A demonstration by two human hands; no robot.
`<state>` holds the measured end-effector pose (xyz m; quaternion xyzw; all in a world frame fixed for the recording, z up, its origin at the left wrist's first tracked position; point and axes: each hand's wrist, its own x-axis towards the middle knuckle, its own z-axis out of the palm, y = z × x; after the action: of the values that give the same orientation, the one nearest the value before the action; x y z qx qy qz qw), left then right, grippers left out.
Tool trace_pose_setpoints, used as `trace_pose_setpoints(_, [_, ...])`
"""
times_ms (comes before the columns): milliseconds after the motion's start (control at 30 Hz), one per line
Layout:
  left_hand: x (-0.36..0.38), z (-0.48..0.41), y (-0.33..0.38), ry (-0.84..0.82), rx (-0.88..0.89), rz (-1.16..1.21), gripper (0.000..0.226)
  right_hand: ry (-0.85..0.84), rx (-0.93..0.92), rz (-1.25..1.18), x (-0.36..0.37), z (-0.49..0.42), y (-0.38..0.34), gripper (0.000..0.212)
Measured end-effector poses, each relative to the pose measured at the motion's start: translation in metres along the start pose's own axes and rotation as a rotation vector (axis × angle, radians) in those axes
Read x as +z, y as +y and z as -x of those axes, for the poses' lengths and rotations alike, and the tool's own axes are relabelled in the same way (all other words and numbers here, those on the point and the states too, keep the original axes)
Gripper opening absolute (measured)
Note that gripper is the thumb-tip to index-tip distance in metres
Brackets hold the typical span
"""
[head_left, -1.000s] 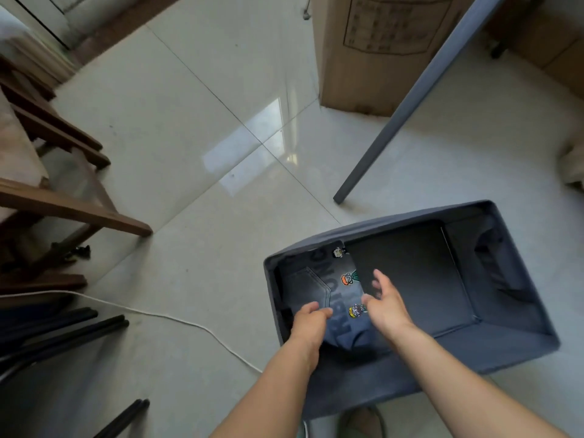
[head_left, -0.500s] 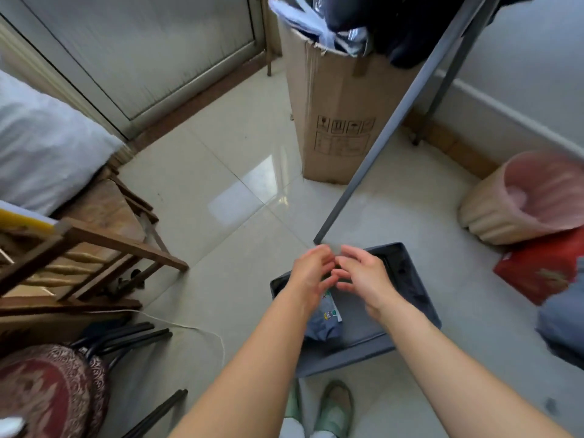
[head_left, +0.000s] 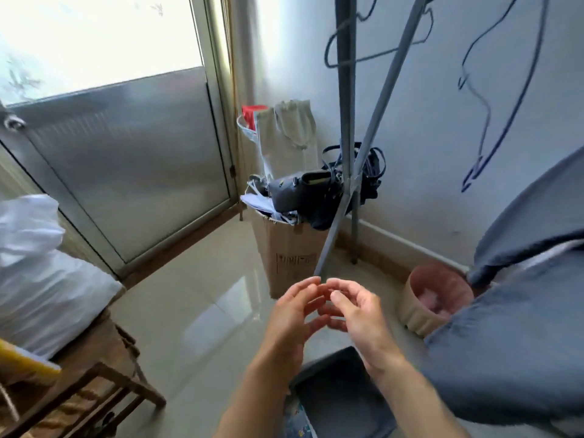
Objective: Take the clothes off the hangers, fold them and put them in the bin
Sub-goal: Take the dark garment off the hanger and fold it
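My left hand [head_left: 292, 314] and my right hand [head_left: 357, 311] float close together in front of me, fingers loosely curled and holding nothing. Below them sits the dark grey fabric bin [head_left: 344, 393] on the floor, with a folded garment [head_left: 298, 420] at its left end, partly hidden by my left forearm. A grey garment [head_left: 518, 336] hangs at the right edge, level with my hands. Bare wire hangers [head_left: 376, 55] hang on the grey rack [head_left: 346, 128] above.
A tall cardboard box [head_left: 287, 251] stuffed with bags stands behind the rack's legs. A pink ribbed basket [head_left: 423, 308] lies by the wall at right. A wooden chair [head_left: 94, 374] with a white bundle [head_left: 41, 279] stands at left. A glass door fills the back left.
My hands have come up out of the bin, leaving the folded garment inside. My view has tilted up from the bin toward the rack and hangers.
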<state>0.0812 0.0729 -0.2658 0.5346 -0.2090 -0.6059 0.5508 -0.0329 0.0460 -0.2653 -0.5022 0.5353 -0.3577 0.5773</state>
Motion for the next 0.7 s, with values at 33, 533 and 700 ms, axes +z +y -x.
trace_pose_setpoints(33, [0.007, 0.006, 0.014, -0.052, 0.028, -0.037, 0.021, 0.019, -0.039, 0.019, -0.004, 0.004, -0.015, 0.02])
trace_pose_setpoints(533, [0.093, 0.068, 0.121, -0.471, 0.217, -0.05, 0.023, 0.563, -0.46, 0.451, -0.055, 0.095, -0.15, 0.017])
trace_pose_setpoints(700, [0.101, 0.071, 0.142, -0.429, 0.342, -0.083, 0.02, 0.916, -0.75, 0.473, -0.078, 0.132, -0.203, 0.015])
